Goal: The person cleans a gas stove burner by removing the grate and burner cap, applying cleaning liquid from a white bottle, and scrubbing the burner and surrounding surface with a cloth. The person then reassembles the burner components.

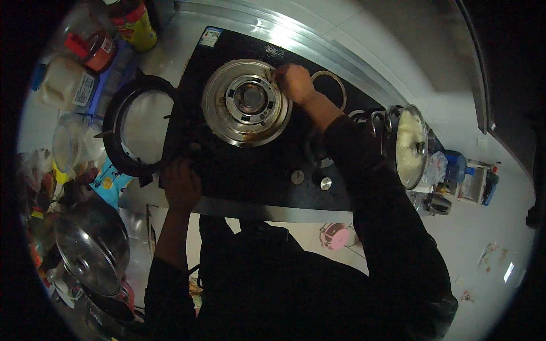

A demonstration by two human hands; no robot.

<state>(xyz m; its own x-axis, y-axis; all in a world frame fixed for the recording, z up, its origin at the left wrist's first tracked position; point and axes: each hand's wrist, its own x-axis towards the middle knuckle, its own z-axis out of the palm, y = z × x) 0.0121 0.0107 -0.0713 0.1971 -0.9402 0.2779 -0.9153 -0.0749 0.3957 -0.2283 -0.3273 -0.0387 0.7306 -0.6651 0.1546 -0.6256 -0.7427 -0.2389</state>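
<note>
My right hand (296, 83) is curled at the upper right rim of a stained metal drip pan (217, 113) on a black gas cooktop (247, 179). Something dark shows by its fingertips, but whether I hold it is too unclear to say. Inside the pan sits the round burner (252, 97), with brown grime around it. My left hand (182, 181) lies flat on the cooktop's front left edge, holding nothing. Just beyond it, a black pan support ring (113, 123) leans against the cooktop's left side. A thin metal ring (344, 91) lies right of my right hand.
On the right stands a pot with a glass lid (410, 147). Bottles (135, 27), a red-lidded jar (100, 53) and a white jug (64, 83) crowd the left. Nearer are a blue packet (111, 181) and a lidded pan (91, 251). Two control knobs (326, 183) sit at the front.
</note>
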